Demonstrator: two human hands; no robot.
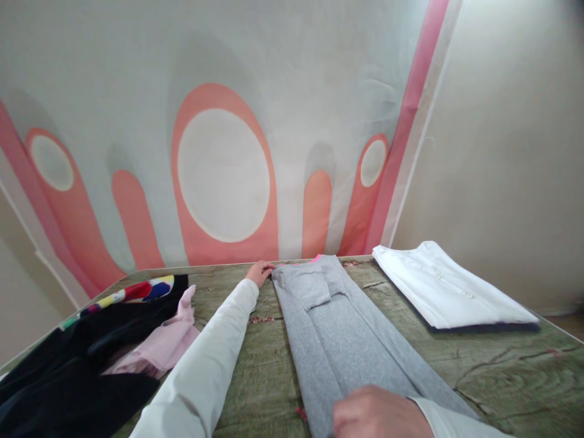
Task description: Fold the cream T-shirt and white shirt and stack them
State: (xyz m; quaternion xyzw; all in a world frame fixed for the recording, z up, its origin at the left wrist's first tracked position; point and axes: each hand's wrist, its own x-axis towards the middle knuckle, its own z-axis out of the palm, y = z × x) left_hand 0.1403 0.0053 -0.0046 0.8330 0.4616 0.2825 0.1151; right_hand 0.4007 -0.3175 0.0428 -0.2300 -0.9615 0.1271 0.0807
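Note:
A grey garment (337, 331) lies lengthwise on the table (502, 371), folded into a long narrow strip with a pink edge at its far end. My left hand (259, 272) reaches to the far left corner of the garment and pinches the cloth there, its fingers closed. My right hand (376, 413) rests on the near end of the garment at the bottom of the view, knuckles up and fingers curled down onto the cloth. Both arms wear white sleeves.
A folded white shirt (449, 292) lies at the right on a dark layer. At the left sits a heap of clothes: a black garment (77, 365), a pale pink one (164, 344) and a multicoloured piece (137, 292). A patterned wall stands behind.

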